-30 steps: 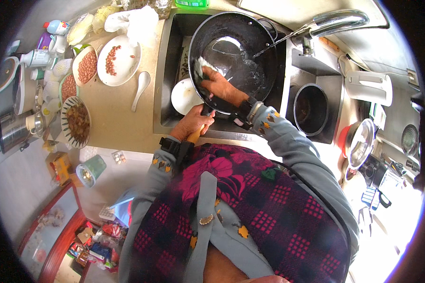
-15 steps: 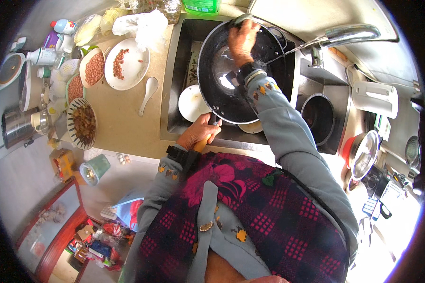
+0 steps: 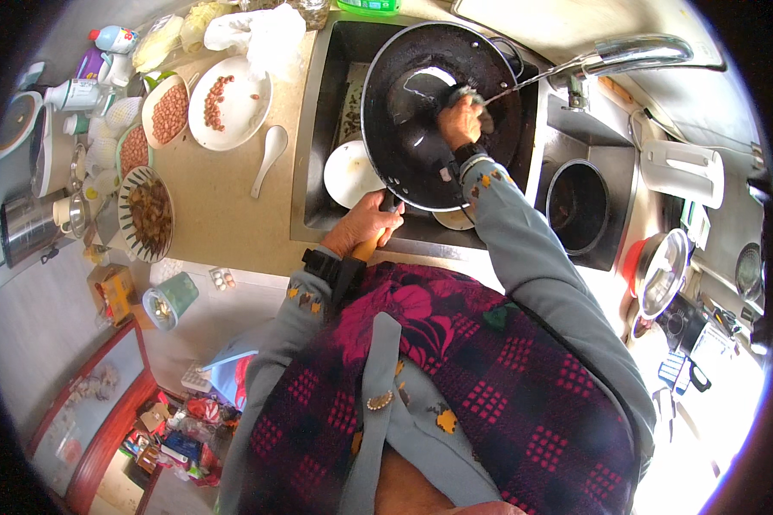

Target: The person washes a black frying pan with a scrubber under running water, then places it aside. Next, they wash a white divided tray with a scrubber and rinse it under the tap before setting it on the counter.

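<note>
A black wok is held over the left sink basin, its inside wet, with a little water pooled in it. My left hand is closed around the wok's wooden handle at the near side. Inside the wok, my right hand grips a grey scouring pad, partly hidden by the fingers, near the right inner wall. A thin stream of water from the faucet falls beside that hand. Below the wok, a white bowl and part of another bowl sit in the sink.
On the left counter lie a white spoon, a plate with some peanuts, dishes of peanuts and a striped bowl of food. A dark pot stands in the right basin. A green bottle is behind the sink.
My right hand has moved the scouring pad from the wok's far rim toward me and to the right, down inside the wok. My left hand keeps its hold on the handle.
</note>
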A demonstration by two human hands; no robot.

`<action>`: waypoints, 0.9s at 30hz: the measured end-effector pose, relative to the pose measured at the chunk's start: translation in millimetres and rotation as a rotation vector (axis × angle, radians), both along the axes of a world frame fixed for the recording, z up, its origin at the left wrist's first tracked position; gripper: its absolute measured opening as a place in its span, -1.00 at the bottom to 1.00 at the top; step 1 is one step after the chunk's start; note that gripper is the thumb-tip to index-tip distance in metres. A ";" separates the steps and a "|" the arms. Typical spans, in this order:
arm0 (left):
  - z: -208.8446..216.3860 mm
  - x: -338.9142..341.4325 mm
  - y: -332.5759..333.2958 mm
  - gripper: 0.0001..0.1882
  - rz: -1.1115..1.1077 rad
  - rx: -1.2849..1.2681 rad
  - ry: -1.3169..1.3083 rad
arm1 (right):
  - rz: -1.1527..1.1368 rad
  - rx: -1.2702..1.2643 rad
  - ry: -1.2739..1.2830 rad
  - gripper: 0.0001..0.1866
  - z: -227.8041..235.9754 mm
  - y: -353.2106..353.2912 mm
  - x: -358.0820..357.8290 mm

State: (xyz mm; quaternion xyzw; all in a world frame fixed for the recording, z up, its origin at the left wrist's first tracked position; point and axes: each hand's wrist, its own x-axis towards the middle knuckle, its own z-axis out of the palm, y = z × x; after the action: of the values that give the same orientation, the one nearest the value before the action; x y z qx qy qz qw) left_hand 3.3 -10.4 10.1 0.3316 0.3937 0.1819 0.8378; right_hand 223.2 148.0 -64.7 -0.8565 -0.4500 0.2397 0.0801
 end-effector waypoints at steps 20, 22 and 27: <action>28.4 5.7 -2.1 -0.78 -0.004 0.076 0.036 | 0.016 0.656 0.638 -0.67 57.6 76.0 -56.3; 35.9 8.0 -1.5 -0.76 -0.012 0.068 0.075 | -0.013 0.656 0.425 -0.74 45.3 84.9 -30.8; 60.4 12.0 -9.2 -0.70 -0.055 0.121 0.278 | -0.098 0.779 0.295 -0.77 21.7 70.5 -1.0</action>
State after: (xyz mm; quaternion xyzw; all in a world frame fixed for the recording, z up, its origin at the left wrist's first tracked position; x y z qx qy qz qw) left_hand 15.3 -19.5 70.5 0.4142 0.4848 0.1345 0.7585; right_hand 222.3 218.5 -43.0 -0.7392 -0.4494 0.1674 0.4729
